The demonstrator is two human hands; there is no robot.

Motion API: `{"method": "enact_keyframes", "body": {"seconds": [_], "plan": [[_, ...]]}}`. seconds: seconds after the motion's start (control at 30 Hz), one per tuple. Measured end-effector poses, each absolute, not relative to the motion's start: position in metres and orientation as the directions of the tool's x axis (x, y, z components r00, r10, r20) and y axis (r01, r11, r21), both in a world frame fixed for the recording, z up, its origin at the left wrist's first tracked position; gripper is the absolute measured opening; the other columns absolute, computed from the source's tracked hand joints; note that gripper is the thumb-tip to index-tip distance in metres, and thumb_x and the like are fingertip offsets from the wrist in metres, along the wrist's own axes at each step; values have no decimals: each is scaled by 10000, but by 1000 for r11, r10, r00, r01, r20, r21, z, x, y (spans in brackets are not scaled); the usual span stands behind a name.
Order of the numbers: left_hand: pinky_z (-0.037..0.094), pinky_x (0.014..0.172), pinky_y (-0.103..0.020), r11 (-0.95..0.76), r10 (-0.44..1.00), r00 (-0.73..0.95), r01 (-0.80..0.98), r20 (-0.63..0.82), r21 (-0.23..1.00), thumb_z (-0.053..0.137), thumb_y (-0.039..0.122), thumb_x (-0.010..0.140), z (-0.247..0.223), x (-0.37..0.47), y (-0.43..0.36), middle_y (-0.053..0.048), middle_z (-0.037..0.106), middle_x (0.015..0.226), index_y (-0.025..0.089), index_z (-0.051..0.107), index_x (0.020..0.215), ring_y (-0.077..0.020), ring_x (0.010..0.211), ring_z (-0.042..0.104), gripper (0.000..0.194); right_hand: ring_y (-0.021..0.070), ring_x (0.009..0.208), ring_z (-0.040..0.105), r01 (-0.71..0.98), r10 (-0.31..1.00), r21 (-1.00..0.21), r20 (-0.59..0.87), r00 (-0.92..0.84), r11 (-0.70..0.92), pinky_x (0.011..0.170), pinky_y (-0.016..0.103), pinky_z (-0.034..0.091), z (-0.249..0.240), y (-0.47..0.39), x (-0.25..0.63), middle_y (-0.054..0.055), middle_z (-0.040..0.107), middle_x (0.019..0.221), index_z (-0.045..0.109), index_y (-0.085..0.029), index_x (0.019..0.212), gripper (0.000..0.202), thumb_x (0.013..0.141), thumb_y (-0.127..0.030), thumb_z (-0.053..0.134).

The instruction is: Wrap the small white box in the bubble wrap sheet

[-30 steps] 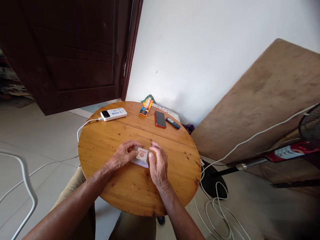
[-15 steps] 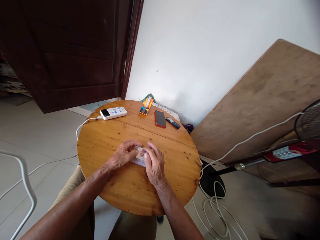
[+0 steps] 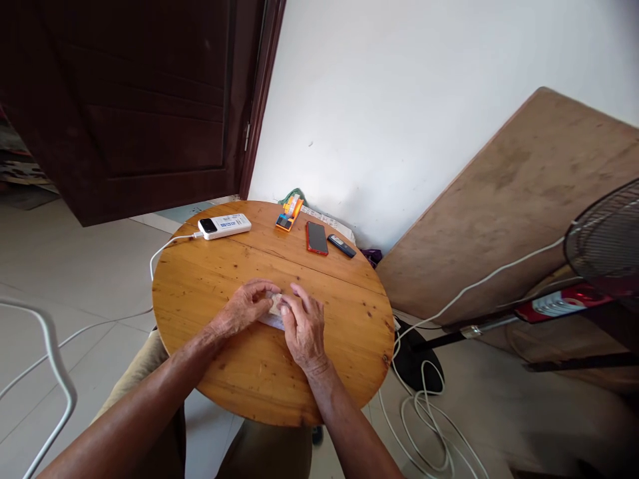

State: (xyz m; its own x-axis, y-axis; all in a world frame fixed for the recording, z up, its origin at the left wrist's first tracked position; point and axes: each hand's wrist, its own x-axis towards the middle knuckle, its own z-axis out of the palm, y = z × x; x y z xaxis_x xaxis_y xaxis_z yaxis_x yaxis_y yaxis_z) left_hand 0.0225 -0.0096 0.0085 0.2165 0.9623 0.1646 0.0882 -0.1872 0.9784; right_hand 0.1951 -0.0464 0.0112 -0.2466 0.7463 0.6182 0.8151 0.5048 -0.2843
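Observation:
A small pale, clear-looking packet lies on the round wooden table, close to its middle. My left hand grips its left end, with thumb and fingers curled round it. From the right, my right hand covers the other end, its thumb and bent fingers pressed on the packet. Between the two hands only a narrow part of the packet shows, and what is inside it is too small to tell.
Near the far edge are a white power bank with a cable, an orange tape dispenser, a red-edged phone and a dark remote-like device. A fan and loose cable stand to the right.
My right hand has closed in slightly over the packet, covering more of it. The whole view has shifted a little.

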Motion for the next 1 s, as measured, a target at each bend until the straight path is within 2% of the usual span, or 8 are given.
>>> {"method": "enact_keyframes", "body": {"seconds": [0.27,0.43,0.57,0.67,0.8,1.0], "plan": [[470,661,-245,-180,963,216,86,158,980,620,227,726,9,23,-10,-48,673,975,171,727,966,-143,755,575,269,242,1083,578,820,739,-265,623,-256,507,937,410,421,12,-46,196,97,595,1294,671,-232,1076,244,970,-245,452],[460,656,-248,-165,962,233,73,144,984,616,240,720,6,24,-8,-23,661,829,173,719,988,-146,726,561,295,239,1058,584,799,730,-279,629,-267,532,925,410,422,13,-47,195,99,597,1289,653,-222,1024,211,961,-248,454],[464,645,-244,-153,966,220,61,137,986,616,237,702,5,24,-8,-39,674,936,163,721,991,-135,721,561,317,243,1156,563,755,714,-383,682,-158,532,961,419,413,13,-46,200,122,604,1265,596,-203,1045,201,971,-235,413],[461,623,-230,-146,965,226,53,131,988,615,223,703,7,23,-8,-36,678,928,166,724,991,-126,702,562,313,242,1193,552,739,740,-450,665,-97,501,983,429,416,12,-43,203,127,599,1274,574,-201,1112,235,979,-252,387],[455,617,-222,-147,964,231,66,128,987,612,209,706,8,22,-10,-22,679,867,173,724,995,-123,688,559,312,248,1217,544,739,759,-450,638,-126,501,1002,434,418,12,-42,203,121,593,1291,585,-200,1183,299,977,-261,377],[470,645,-237,-160,965,218,37,148,986,622,220,699,5,24,-8,-33,688,915,168,728,974,-138,728,580,300,239,1176,558,752,785,-430,592,-183,499,981,412,422,14,-45,202,98,596,1279,654,-219,1089,303,988,-274,373]]}}
